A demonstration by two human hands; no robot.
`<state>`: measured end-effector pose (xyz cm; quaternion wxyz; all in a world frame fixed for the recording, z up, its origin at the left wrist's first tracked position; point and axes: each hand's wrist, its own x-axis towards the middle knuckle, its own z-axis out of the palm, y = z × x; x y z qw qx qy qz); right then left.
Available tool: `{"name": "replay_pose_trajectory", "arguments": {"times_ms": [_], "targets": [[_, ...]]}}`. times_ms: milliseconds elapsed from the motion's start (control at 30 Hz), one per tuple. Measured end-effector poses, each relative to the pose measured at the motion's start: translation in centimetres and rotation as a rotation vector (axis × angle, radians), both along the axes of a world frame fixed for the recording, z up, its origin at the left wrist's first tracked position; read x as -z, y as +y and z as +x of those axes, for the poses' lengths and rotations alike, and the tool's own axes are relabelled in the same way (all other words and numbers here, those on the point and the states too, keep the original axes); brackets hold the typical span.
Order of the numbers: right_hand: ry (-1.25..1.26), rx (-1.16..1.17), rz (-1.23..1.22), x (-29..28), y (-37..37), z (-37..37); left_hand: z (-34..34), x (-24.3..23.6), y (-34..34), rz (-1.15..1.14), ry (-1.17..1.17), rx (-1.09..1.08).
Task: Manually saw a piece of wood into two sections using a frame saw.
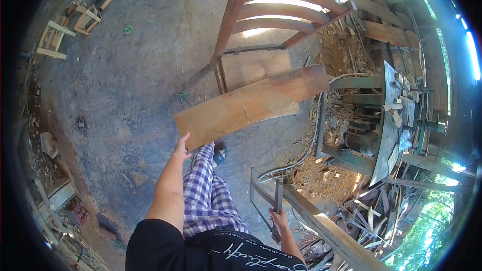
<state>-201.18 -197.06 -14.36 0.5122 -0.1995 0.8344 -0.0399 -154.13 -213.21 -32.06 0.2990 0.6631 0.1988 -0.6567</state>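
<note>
Flr (125, 85) under brd (216, 116), long axis R-fwd

The left hand's grip (183, 145) holds the near end of a long brown board (213, 120) that extends over a wooden chair's seat (256, 66). The right hand's grip (278, 220) holds a slim frame (277, 195) beside a timber beam (326, 225).

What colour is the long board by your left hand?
The board is tan-brown, more reddish toward its far right end; it shows best in the head view.
</note>
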Motion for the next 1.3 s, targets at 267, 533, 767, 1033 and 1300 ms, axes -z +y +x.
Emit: {"name": "replay_pose_trajectory", "arguments": {"times_ms": [267, 533, 767, 1033, 1300], "targets": [[0.024, 0.083, -0.023, -1.6, -0.8, 1.3, 4.9, 0.0, -5.5, -0.052, -0.182, 0.408], [0.198, 0.021, -0.069, -13.9, -1.8, 3.5, 3.5, 0.6, -4.2, -0.145, -0.413, 0.534], [0.190, -0.050, -0.245, -25.6, 0.1, 3.3, -0.6, 0.1, -4.3, -0.130, -0.251, 0.803], [0.255, 0.199, -0.621, -36.2, -2.6, 2.2, -4.4, -5.1, -8.6, -0.388, -0.116, 0.796], [0.386, 0.137, -0.890, -39.9, -7.8, 0.2, -3.7, -42.7, -18.6, -1.590, -0.530, 0.060]]}}
